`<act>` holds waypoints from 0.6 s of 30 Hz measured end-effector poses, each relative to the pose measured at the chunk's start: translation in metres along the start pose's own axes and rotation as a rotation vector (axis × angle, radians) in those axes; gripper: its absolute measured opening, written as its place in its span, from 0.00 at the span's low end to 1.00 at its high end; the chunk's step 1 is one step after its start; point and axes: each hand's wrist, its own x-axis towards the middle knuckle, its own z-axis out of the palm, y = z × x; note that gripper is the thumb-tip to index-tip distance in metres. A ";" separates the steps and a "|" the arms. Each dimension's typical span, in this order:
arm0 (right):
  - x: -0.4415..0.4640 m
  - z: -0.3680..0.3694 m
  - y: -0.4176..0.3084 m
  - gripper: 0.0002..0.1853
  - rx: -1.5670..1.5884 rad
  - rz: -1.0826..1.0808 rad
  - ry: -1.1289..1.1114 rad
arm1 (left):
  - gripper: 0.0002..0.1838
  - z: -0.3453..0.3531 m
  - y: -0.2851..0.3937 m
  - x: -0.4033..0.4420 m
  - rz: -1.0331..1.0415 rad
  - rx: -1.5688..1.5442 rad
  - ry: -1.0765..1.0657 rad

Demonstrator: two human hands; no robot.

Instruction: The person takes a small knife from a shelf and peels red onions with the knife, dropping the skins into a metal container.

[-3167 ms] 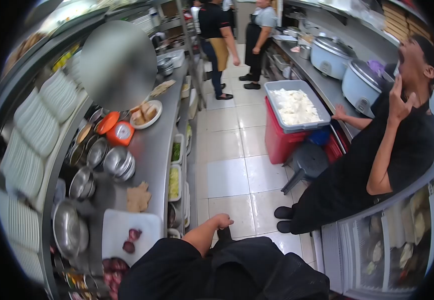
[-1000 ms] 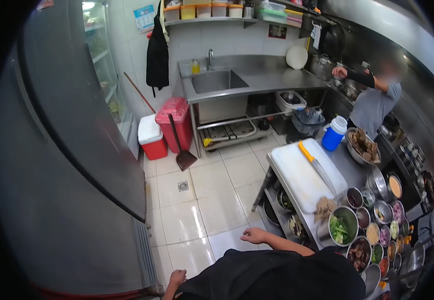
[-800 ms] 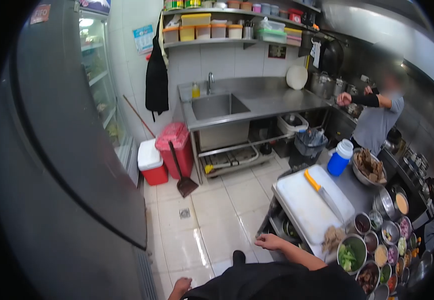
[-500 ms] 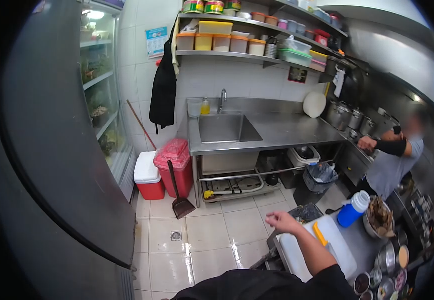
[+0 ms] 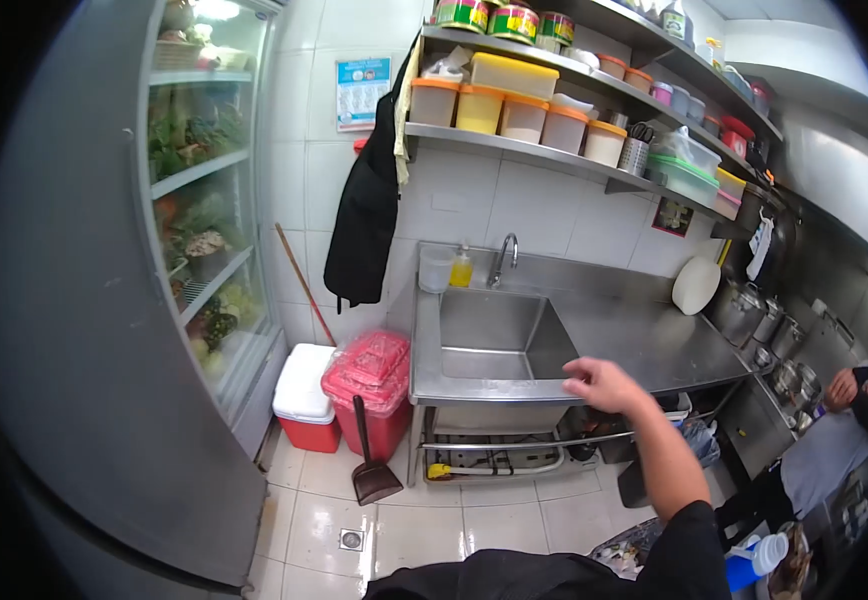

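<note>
My right hand (image 5: 609, 386) reaches forward from the lower right, with its fingers loosely bent and slightly apart and nothing in them. In the picture it overlaps the front edge of the steel counter (image 5: 644, 335), close to the right corner of the sink (image 5: 489, 362); whether it touches cannot be told. Behind the sink rise a curved faucet (image 5: 504, 258), a yellow soap bottle (image 5: 461, 268) and a clear plastic tub (image 5: 435, 270). My left hand is out of view.
Left stands a glass-door fridge (image 5: 204, 170) with vegetables. A red-and-white cooler (image 5: 306, 395), a red lidded bin (image 5: 369, 375) and a dustpan (image 5: 376, 482) sit on the tiled floor. Right, a co-worker (image 5: 834, 460) has folded arms; a blue jug (image 5: 754, 562) is near the bottom.
My view has swung right-to-left and closer to the sink. My right hand has moved from over the cutting board to in front of the counter; the board has left view.
</note>
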 end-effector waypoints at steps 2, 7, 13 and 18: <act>0.023 -0.039 0.012 0.24 -0.088 0.002 0.103 | 0.21 -0.020 0.049 0.038 0.033 0.030 -0.011; 0.057 -0.135 0.070 0.21 -0.053 0.059 0.420 | 0.20 -0.046 0.232 0.116 0.217 -0.083 -0.052; 0.138 -0.244 0.150 0.14 0.007 -0.027 0.733 | 0.29 -0.034 0.462 0.136 0.365 -0.534 -0.246; 0.277 -0.336 0.219 0.14 -0.086 -0.136 0.899 | 0.47 -0.002 0.571 0.130 0.329 -0.756 -0.253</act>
